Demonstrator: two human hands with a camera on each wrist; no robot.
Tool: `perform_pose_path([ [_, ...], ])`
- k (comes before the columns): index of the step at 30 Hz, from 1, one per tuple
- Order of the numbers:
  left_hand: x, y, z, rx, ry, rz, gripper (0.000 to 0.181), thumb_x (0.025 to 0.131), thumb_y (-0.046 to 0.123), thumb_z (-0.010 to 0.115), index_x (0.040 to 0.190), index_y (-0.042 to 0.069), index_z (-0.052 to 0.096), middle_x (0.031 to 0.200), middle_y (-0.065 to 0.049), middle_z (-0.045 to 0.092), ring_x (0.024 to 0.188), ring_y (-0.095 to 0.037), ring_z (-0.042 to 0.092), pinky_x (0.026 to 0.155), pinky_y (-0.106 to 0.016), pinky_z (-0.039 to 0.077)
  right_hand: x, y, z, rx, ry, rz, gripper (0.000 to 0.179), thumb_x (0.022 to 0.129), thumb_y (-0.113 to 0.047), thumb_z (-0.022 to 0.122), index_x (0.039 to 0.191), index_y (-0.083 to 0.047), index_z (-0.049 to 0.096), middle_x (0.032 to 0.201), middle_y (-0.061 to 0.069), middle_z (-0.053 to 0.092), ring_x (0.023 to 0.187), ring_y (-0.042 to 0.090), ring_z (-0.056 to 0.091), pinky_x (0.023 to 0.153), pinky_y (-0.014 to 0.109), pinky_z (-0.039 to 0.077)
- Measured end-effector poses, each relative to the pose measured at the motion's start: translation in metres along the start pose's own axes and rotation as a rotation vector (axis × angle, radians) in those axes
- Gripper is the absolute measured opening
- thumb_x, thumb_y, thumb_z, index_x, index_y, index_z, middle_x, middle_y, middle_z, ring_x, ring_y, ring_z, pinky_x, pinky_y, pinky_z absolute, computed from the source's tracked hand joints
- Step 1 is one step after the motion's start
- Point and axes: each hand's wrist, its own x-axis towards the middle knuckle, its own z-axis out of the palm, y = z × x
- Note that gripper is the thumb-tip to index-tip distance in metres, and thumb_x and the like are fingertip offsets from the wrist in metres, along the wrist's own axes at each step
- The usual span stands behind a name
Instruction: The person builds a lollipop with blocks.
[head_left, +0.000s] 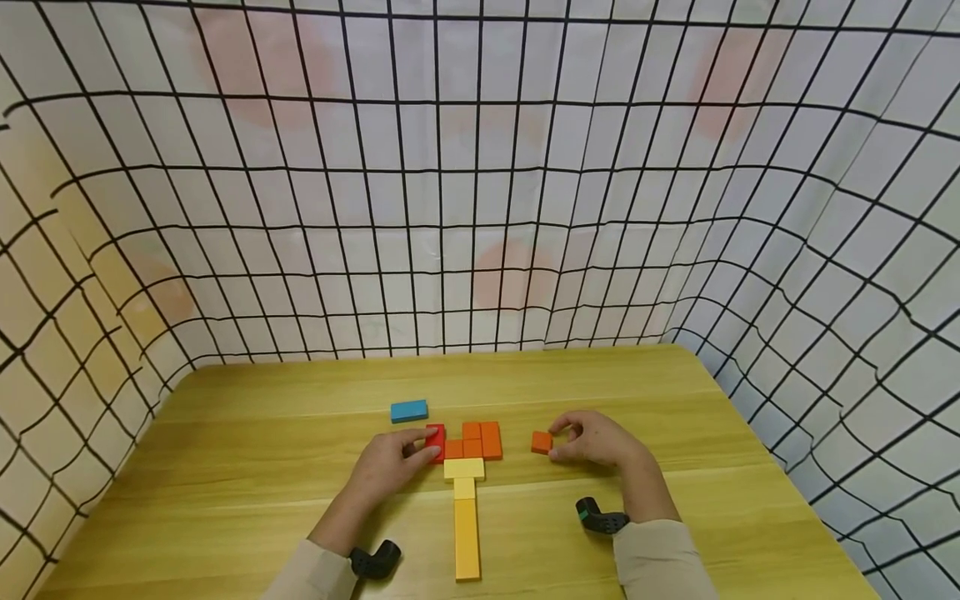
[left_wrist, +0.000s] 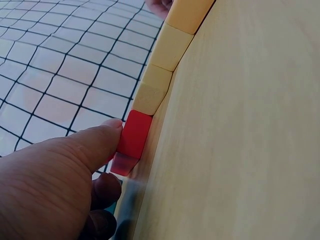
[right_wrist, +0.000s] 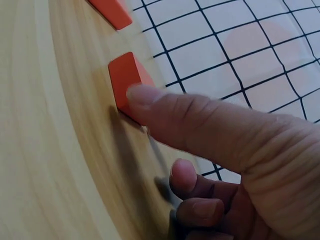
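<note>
My left hand (head_left: 387, 463) pinches a red block (head_left: 435, 441) between thumb and forefinger at the left end of a flat arrangement of blocks. In the left wrist view the thumb lies against the red block (left_wrist: 135, 134), which stands in line with pale yellow blocks (left_wrist: 153, 89). My right hand (head_left: 597, 440) pinches a small orange block (head_left: 541, 442), apart from the arrangement on its right. The right wrist view shows the thumb on the face of this orange block (right_wrist: 123, 77), close over the table. Several orange blocks (head_left: 491, 441) sit right of the red one.
Below the orange group, a pale yellow block (head_left: 464, 469) lies crosswise, with a long yellow block (head_left: 467, 540) running toward me. A blue block (head_left: 408, 411) lies apart at the upper left. The wooden table (head_left: 300, 400) is enclosed by black netting (head_left: 480, 171) over white sheeting.
</note>
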Motion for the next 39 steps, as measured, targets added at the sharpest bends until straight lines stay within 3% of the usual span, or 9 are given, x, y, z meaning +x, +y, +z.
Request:
perform_pose_path([
  [17,0.0,-0.001,0.001,-0.002,-0.002,0.008,0.039,0.094,0.042,0.072,0.127,0.022,0.074,0.061,0.008,0.039,0.058,-0.007,0.034,0.055,-0.024,0.027,0.005,-0.008,0.01,0.0,0.046,0.018,0.031,0.086,-0.03,0.083,0.112,-0.018,0.071,0.093,0.004,0.058,0.081,0.02,0.051,0.072,0.034,0.041],
  [28,-0.001,0.001,0.0,-0.002,0.008,0.003,0.038,0.094,0.04,0.073,0.126,0.021,0.075,0.061,0.008,0.041,0.059,-0.008,0.038,0.056,-0.024,0.029,0.012,-0.025,0.022,0.019,0.099,-0.113,0.037,0.091,-0.039,0.077,0.121,-0.018,0.071,0.09,0.001,0.059,0.08,0.017,0.05,0.072,0.032,0.043],
  [39,0.0,-0.001,0.001,-0.002,0.013,0.0,0.037,0.093,0.04,0.074,0.125,0.021,0.075,0.06,0.008,0.043,0.06,-0.008,0.038,0.056,-0.024,0.03,0.021,-0.054,0.05,0.026,0.151,-0.145,0.035,0.091,-0.033,0.079,0.122,-0.019,0.072,0.09,-0.001,0.06,0.08,0.015,0.052,0.072,0.03,0.045],
])
